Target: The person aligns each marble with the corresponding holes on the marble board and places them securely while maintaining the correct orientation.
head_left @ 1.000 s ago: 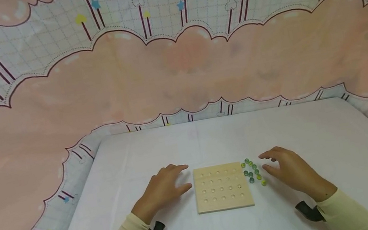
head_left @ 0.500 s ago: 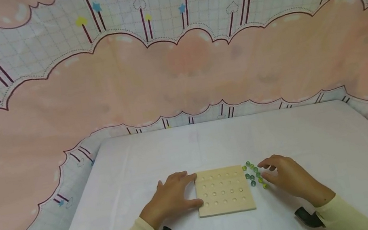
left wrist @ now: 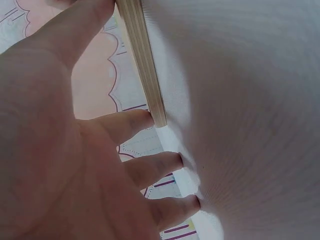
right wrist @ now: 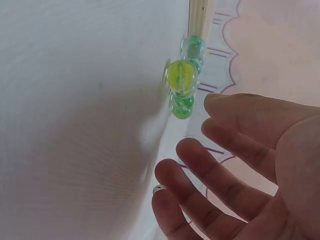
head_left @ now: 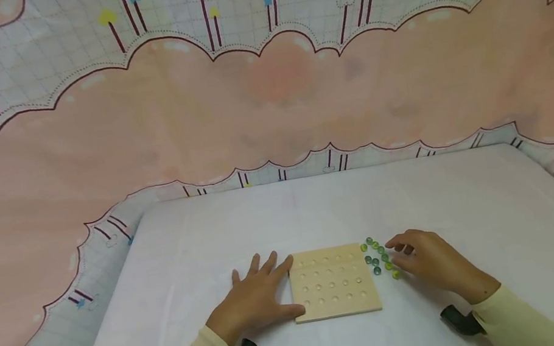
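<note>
On the white table (head_left: 198,230), the left hand (head_left: 249,301) spreads its fingers, thumb and forefinger touching the wooden board (head_left: 331,278); the right hand (head_left: 434,260) bends its fingers loosely, gripping nothing. The head view shows the board's pitted top, the left wrist view its striped side. Marbles (head_left: 385,258) lie at its right, their inner swirls clear only in the right wrist view.

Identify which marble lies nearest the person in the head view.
The rightmost, yellow-green marble; the other marbles all lie farther away.
</note>
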Tool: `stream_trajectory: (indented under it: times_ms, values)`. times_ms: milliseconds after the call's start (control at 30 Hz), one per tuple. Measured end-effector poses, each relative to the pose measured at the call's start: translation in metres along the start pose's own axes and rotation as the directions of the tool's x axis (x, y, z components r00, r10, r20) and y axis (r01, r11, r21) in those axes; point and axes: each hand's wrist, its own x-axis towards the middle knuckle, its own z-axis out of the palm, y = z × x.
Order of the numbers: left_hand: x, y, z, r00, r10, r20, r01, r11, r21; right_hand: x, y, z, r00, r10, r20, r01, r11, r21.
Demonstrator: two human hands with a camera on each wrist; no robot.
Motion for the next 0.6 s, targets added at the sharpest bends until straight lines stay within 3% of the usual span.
stream_trajectory:
  times_ms: [600]
  values:
    - [0.000, -0.002, 0.001, 1.000, 0.007, 0.009, -0.007, 1.000, -0.012, 0.000, 0.013, 0.000, 0.994, -0.105, 0.043, 0.101, 0.991, 0.087]
